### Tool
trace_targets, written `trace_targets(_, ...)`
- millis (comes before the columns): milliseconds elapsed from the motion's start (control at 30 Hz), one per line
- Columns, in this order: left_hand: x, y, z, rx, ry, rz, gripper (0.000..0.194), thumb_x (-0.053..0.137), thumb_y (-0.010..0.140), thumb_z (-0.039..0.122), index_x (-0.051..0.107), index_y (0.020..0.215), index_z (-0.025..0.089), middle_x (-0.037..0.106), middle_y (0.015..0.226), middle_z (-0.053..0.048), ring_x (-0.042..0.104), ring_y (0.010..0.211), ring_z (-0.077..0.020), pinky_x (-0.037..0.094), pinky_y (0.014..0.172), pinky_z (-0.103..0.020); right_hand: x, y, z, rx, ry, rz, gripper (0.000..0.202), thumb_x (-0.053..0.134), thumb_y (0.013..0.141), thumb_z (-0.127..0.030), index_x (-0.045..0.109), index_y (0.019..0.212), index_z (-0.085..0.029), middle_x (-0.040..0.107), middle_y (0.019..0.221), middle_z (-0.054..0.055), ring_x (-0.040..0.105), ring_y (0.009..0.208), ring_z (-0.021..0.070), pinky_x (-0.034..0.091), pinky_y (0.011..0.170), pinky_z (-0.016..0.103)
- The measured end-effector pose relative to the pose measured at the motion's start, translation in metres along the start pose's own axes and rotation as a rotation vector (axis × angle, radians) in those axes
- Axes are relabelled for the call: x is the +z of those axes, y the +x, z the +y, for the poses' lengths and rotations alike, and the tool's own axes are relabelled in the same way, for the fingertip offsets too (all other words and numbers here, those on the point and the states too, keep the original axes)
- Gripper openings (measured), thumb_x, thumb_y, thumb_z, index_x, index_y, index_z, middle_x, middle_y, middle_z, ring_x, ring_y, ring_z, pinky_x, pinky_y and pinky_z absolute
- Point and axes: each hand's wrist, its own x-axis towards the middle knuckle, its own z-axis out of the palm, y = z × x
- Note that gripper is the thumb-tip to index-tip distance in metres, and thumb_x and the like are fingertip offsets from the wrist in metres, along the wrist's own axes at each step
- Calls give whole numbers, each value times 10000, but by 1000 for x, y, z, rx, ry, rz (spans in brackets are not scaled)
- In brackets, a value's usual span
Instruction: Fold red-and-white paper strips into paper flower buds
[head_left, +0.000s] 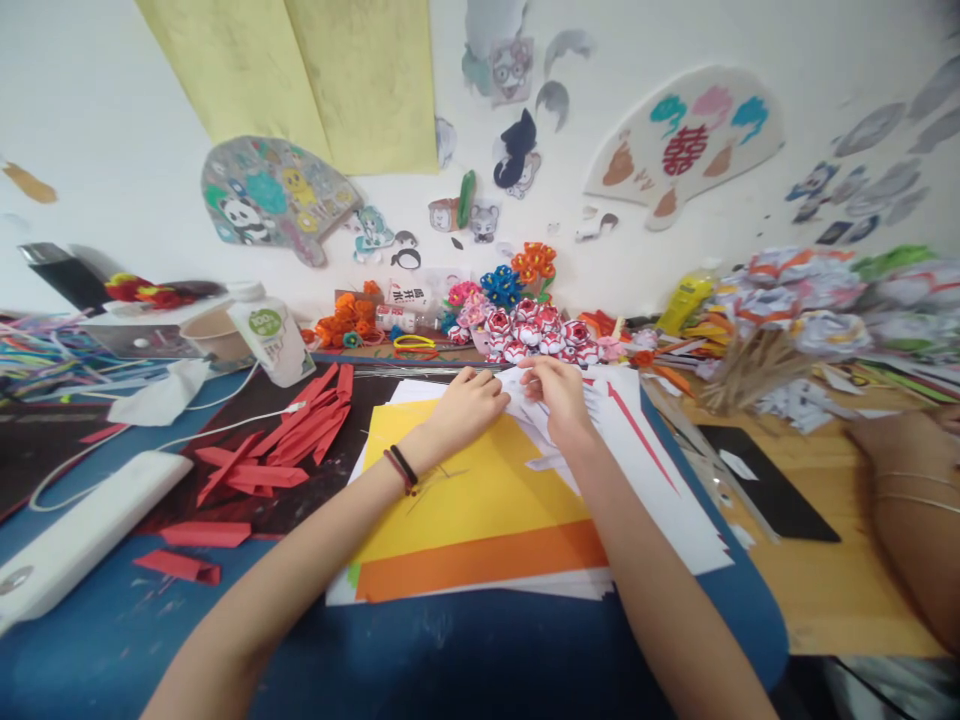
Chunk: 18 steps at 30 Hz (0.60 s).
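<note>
My left hand (471, 402), with dark bands at the wrist, is closed above a yellow paper sheet (450, 480). Its fingertips pinch the edge of a small white paper piece (517, 385). From the other side my right hand (556, 398) has its thumb and forefinger closed at the same piece, whose lower part is partly hidden. Under the yellow sheet lie an orange sheet (480, 562) and white sheets (675, 520). Several white paper strips (541, 440) are on the stack by my right hand.
Folded red paper strips (300, 430) lie left, near a white power bank-like bar (97, 530) and a white bottle (270, 335). Paper flowers (532, 330) stand along the wall. At right are a black flat object (772, 485) and another person's arm (911, 500).
</note>
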Motion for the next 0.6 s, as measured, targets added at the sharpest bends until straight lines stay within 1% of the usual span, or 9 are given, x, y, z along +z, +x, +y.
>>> trace_targets(67,-8,-11,-3,12,78,35,127,584,997,184,657,894,172,686,905,-71,609,945,-253,397,851,-420,0,0,2,-17,-40,-4,226,509,681,-207,723,751,-181,622,605,-16,493,492,87,339,492,226)
trace_targets(133,-17,-25,-5,-26,114,71,106,601,995,190,655,905,177,684,876,-51,607,907,-239,401,850,-408,2,0,4,-34,-96,-30,233,512,695,-195,736,758,-188,632,611,-17,505,520,99,356,510,228)
trace_targets(200,-27,-41,-8,-38,125,120,84,589,1005,181,667,974,182,702,927,-38,608,909,-224,407,875,-394,5,-3,6,-49,-154,-94,209,566,699,-178,766,759,-190,675,654,-5,553,591,115,404,563,231)
trace_targets(267,-36,-56,-12,-28,153,172,120,556,1023,174,672,1048,191,724,1022,-46,614,962,-220,405,921,-395,9,-8,7,-56,-204,-216,145,663,714,-199,793,779,-189,728,735,14,611,692,134,448,635,234)
trace_targets(300,-39,-62,-15,-44,165,204,146,538,1030,170,674,1073,199,732,1046,-48,619,977,-220,403,924,-396,11,-11,7,-47,-227,-307,117,714,734,-251,796,785,-185,740,759,22,624,708,141,457,646,239)
trace_targets(367,-42,-72,-20,-88,148,280,187,514,1041,165,678,1109,225,747,1104,-47,634,1013,-214,398,925,-392,13,-18,7,14,-296,-575,283,740,807,-445,767,750,-169,718,729,36,614,663,140,452,615,247)
trace_targets(433,-42,-77,-23,-122,120,363,208,505,1044,157,680,1118,244,757,1150,-35,646,1044,-207,392,927,-390,15,-23,7,113,-313,-731,463,723,817,-610,734,717,-159,700,702,50,624,627,144,467,604,259)
trace_targets(500,-40,-79,-24,-130,104,419,202,514,1038,153,681,1111,241,760,1173,-31,649,1069,-207,389,939,-393,15,-27,7,145,-276,-796,517,716,813,-670,727,742,-159,706,724,54,636,625,140,483,615,259)
trace_targets(600,-36,-81,-21,-135,56,412,214,527,1019,137,687,1116,240,752,1204,-42,644,1105,-219,387,963,-402,17,-31,7,149,-214,-829,472,725,838,-634,751,827,-163,739,807,60,646,647,123,500,636,247)
